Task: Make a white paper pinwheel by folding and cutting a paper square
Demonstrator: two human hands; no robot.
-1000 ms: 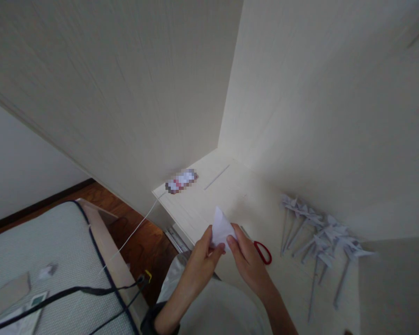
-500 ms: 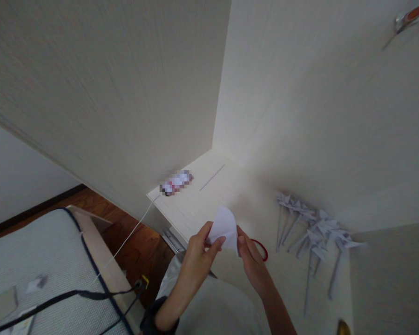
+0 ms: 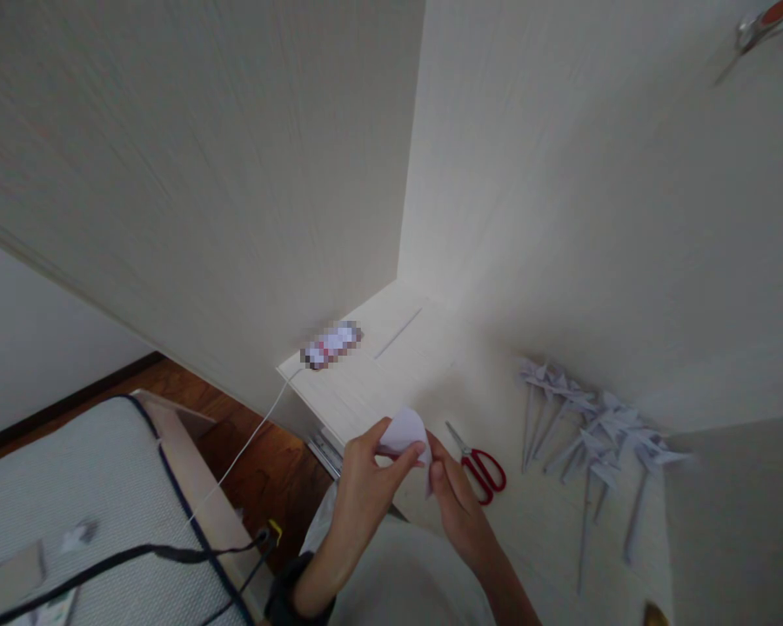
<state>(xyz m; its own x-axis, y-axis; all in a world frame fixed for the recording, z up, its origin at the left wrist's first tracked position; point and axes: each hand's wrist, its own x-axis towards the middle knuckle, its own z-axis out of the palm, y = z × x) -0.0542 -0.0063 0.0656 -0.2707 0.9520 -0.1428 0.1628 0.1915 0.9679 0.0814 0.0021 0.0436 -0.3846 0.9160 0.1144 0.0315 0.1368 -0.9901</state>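
White paper, curved over, is held up above a pale tabletop in a corner.
The tabletop meets two tall panels, with wood floor and a mattress to the left, a black strap crossing it; the left hand pinches the paper between thumb and fingers, the right hand its other edge; red-handled scissors lie just beside, paper pinwheels crowd the right, and a thin stick and a pixelated object lie farther back.
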